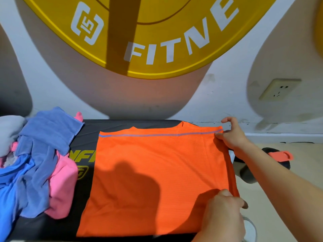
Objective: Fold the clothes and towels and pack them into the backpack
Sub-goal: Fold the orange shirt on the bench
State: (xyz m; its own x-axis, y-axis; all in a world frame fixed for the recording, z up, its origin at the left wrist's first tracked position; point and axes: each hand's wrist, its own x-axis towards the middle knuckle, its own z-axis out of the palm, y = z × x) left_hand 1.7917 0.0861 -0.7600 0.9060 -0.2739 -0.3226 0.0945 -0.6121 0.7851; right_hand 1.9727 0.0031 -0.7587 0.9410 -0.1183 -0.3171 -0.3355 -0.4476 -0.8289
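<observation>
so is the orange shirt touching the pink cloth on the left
Apart. The head view shows a strip of black bench between the orange shirt and the pink cloth, all along the shirt's left edge.

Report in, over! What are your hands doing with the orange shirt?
Right hand pinches orange shirt at far right corner; left hand grips near right edge. Shirt flat on black bench. Cloth pile left, not touching it.

2 bare-armed hands (left hand (pixel 225 208), right hand (pixel 232 137)).
</observation>
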